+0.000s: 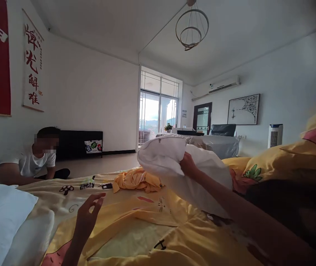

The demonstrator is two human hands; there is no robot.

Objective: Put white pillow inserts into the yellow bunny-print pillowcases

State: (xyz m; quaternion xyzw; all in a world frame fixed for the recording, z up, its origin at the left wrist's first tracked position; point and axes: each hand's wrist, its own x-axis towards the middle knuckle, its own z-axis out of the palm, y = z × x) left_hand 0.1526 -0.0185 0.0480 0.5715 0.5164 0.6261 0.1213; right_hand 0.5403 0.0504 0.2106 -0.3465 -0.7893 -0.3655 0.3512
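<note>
My right hand (189,165) is closed on the edge of a white pillow (162,157), lifting it at a tilt above the bed. In front of me spreads a yellow bed cover (141,221) printed with cartoon figures. My left hand (90,208) hovers over the cover with nothing in it, its fingers bent and a gap between thumb and fingers. Beyond that hand, a crumpled yellow-orange cloth (138,180) lies near the far edge of the bed, left of the lifted pillow. A second white pillow (1,218) rests at the left.
A person (40,155) in a white shirt is low beside the bed's far left edge. Yellow bedding (282,157) is heaped on the right. Farther back stand a covered table (221,144), a dark chair (223,129) and a black cabinet (73,144).
</note>
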